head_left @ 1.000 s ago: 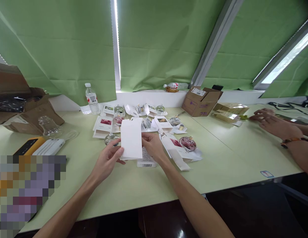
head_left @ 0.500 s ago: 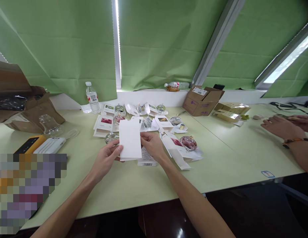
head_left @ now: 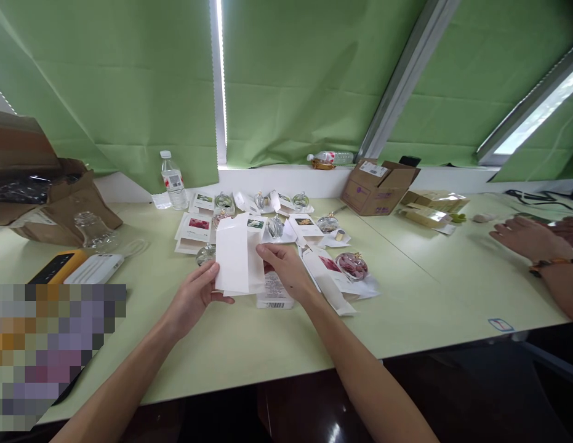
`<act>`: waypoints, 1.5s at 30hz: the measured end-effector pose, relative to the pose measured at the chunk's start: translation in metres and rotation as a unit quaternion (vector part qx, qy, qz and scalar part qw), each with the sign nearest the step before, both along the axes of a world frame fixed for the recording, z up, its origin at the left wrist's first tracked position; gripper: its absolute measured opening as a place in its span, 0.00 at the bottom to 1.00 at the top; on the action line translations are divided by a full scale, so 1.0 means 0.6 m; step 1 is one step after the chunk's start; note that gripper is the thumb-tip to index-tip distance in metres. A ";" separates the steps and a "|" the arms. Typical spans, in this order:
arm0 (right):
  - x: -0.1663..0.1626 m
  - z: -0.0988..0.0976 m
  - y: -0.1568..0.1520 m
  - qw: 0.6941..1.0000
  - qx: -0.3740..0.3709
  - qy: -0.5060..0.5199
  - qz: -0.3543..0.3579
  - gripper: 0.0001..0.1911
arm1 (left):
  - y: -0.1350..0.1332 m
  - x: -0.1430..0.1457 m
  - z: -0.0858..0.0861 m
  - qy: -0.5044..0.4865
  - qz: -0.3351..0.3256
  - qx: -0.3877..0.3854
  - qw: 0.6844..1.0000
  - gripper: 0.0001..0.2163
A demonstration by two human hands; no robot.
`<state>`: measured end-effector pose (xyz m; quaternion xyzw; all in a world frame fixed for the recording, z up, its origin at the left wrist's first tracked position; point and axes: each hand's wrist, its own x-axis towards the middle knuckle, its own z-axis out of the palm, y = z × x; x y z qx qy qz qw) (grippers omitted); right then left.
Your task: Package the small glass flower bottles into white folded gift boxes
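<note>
A white folding carton [head_left: 232, 257] is held upright above the table, two of its plain panels facing me at an angle. My left hand [head_left: 194, 301] pinches its lower left edge, thumb in front. On the right side, my right hand [head_left: 286, 267] grips the carton's edge, with its fingers partly hidden behind. Just beyond stand round glass ornaments on opened white cartons; one clear glass ornament [head_left: 205, 254] is partly covered by the held carton. A printed white box with a barcode [head_left: 275, 295] lies under my right hand. To the right sits an ornament with dark pink filling [head_left: 352, 266].
A brown cardboard box [head_left: 377, 187] and gold boxes [head_left: 429, 209] stand at the back right. Another person's hands [head_left: 530, 237] rest at the far right. On the left are a water bottle [head_left: 173, 181], a clear jar [head_left: 95, 232], power banks [head_left: 95, 269] and a paper bag [head_left: 78, 203].
The carton has turned and opened out: one flat white face before, two angled panels now. Both my hands still hold it in nearly the same place.
</note>
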<state>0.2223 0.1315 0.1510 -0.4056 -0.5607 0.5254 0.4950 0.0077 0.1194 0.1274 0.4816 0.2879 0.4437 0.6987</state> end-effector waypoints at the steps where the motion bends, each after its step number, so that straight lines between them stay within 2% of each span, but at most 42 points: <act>1: -0.001 -0.001 0.001 1.000 0.004 -0.002 0.001 0.20 | 0.001 0.000 -0.001 -0.001 -0.004 -0.001 1.000 0.16; 10: -0.008 -0.016 0.008 0.996 0.043 -0.049 -0.060 0.22 | -0.001 0.007 -0.004 0.072 0.024 0.026 0.997 0.20; 16: -0.011 -0.009 0.000 1.000 0.021 0.001 -0.014 0.31 | -0.003 0.008 -0.005 0.102 0.049 0.039 0.993 0.22; 22: -0.009 -0.004 0.000 0.998 0.038 -0.033 -0.041 0.24 | -0.002 0.007 -0.004 0.105 0.052 0.053 0.992 0.22; 28: -0.010 -0.005 0.001 0.997 0.045 -0.027 -0.060 0.25 | -0.004 0.004 -0.004 0.067 0.041 0.077 0.994 0.22; 30: -0.010 -0.007 0.001 0.998 0.030 -0.008 -0.054 0.25 | -0.007 0.005 -0.001 0.056 0.022 0.091 0.994 0.25; 33: -0.010 -0.013 0.003 0.999 0.006 0.009 -0.047 0.25 | -0.013 0.009 0.002 0.065 0.010 0.125 0.990 0.38; 35: -0.010 -0.016 0.004 0.999 0.000 0.011 -0.050 0.25 | -0.016 0.013 0.003 0.099 0.026 0.154 0.983 0.45; 37: -0.011 -0.017 0.005 0.999 -0.003 0.014 -0.044 0.25 | -0.018 0.017 0.002 0.140 0.057 0.180 0.972 0.47; 45: -0.010 -0.010 0.002 1.000 -0.008 0.003 -0.017 0.25 | -0.023 0.017 0.005 0.204 0.135 0.200 0.949 0.38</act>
